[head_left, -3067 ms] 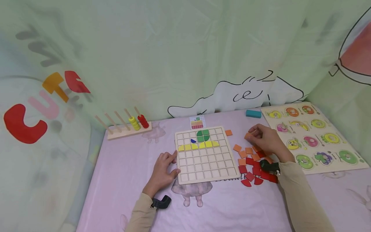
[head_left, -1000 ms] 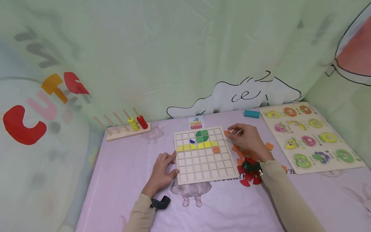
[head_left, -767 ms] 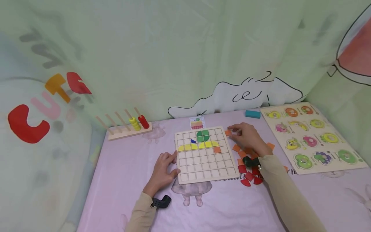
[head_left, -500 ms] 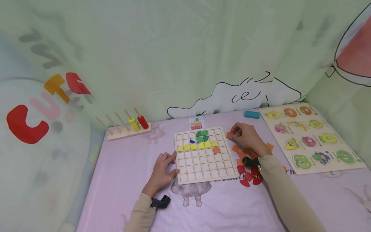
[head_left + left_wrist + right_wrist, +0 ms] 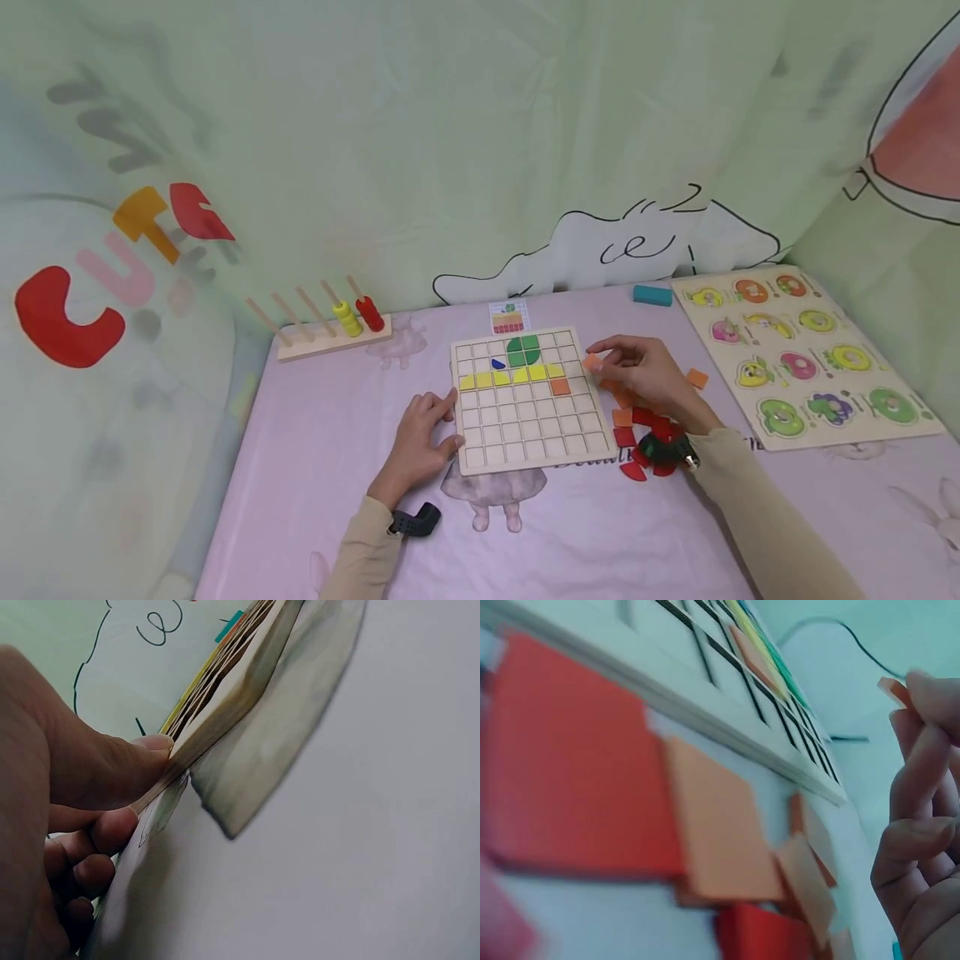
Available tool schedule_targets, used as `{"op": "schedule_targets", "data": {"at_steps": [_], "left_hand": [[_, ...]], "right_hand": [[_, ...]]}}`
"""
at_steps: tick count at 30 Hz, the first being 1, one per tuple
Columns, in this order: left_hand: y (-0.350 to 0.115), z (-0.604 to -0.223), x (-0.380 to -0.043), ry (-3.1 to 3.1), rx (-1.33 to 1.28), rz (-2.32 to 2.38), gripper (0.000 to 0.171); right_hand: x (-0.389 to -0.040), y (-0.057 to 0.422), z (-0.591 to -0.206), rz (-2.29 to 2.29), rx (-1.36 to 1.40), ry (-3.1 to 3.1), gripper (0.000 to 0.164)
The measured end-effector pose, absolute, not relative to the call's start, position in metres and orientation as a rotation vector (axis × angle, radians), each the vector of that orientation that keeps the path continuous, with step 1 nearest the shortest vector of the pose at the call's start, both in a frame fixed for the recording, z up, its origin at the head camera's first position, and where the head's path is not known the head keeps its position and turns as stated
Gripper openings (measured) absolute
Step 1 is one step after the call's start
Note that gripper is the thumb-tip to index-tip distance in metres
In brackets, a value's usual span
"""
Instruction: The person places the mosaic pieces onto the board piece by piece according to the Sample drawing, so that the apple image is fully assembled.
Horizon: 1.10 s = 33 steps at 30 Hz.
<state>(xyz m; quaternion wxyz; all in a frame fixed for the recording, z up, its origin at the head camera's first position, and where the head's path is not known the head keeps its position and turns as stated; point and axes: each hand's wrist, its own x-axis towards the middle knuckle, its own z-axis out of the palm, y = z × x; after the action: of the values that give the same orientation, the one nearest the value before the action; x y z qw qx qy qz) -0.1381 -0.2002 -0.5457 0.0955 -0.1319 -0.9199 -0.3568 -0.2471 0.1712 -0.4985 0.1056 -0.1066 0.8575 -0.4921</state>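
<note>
My left hand (image 5: 420,442) holds the left edge of the wooden grid board (image 5: 510,433); in the left wrist view the thumb lies on the board's edge, the other fingers curled beside it. My right hand (image 5: 645,375) pinches an orange square tile (image 5: 592,362) between thumb and fingertips, just off the board's right side. That tile shows edge-on in the right wrist view (image 5: 895,691). On the board lie green pieces (image 5: 523,351), a small blue piece (image 5: 498,363), a row of yellow pieces (image 5: 483,380) and one orange square (image 5: 560,387).
Loose orange tiles (image 5: 622,417) and red tiles (image 5: 624,437) lie right of the board, partly under my right wrist. A pattern card (image 5: 509,317) and teal block (image 5: 652,295) are behind. A peg stand (image 5: 335,337) stands left, a fruit puzzle (image 5: 806,358) right.
An orange square now lies on the board under the yellow row. My right hand has picked up another orange tile near the upper right corner and moved it toward me. The left hand stays.
</note>
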Motion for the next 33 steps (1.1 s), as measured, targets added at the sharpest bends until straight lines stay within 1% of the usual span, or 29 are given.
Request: {"op": "schedule_targets", "data": {"at_steps": [5,11,15,22,29,33], "left_hand": [[-0.201,-0.548,-0.139,-2.709,-0.408,-1.058,0.072],[-0.202,-0.549,-0.139,-2.691,-0.437,-1.030,0.071],[-0.202,-0.549,-0.139,-2.701,-0.430,-1.026,0.071],[-0.200,-0.548,-0.139,-2.724,-0.404,-1.054,0.072],[-0.200,-0.547,-0.138,-2.735,-0.397,-1.066,0.072],[-0.201,-0.548,-0.138,-2.736,-0.397,-1.049,0.072]], "right_hand": [[-0.234,0.162,-0.505,-1.342,-0.414,2.597,0.037],[-0.221,0.145,-0.509,-1.175,-0.521,2.678,0.032],[-0.217,0.137,-0.506,-1.112,-0.522,2.680,0.031],[-0.213,0.133,-0.501,-1.047,-0.506,2.707,0.036],[-0.214,0.134,-0.503,-1.056,-0.494,2.705,0.023],[-0.215,0.132,-0.505,-1.054,-0.507,2.725,0.020]]}}
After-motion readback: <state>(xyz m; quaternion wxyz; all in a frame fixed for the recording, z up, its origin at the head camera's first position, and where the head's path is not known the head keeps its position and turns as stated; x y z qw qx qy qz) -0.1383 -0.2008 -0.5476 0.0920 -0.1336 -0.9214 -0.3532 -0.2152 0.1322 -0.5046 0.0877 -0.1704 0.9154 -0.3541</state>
